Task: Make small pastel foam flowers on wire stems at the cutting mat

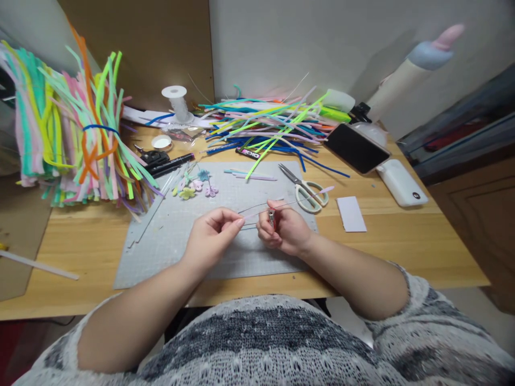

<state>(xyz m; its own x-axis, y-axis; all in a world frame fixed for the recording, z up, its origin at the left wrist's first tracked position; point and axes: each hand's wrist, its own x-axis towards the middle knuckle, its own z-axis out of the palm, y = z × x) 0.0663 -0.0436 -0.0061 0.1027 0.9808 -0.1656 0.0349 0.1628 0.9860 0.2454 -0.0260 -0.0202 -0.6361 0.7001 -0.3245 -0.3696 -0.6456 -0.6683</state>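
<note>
My left hand [215, 230] is closed, thumb and finger pinching a thin wire with a short lilac fuzzy piece [250, 215] by the fingertips. Thin dark wires run rightward from there past my right hand [287, 230]; one ends in a lilac fuzzy tip [327, 189] above the scissors. Curled fingers of my right hand grip a small metal-ended tool [271, 216] with a bit of orange-red below it; most of it is hidden. Both hands are over the grey cutting mat [161, 257]. Small pipe-cleaner flowers [187, 193] lie beyond my left hand.
White-handled scissors [308, 195] lie beyond my right hand, near a white card [351, 214]. Loose pipe cleaners [277, 123] are heaped at the back, with a large bundle [88, 123] at left. A wire spool [177, 104], phone [357, 148] and white power bank [403, 183] stand around.
</note>
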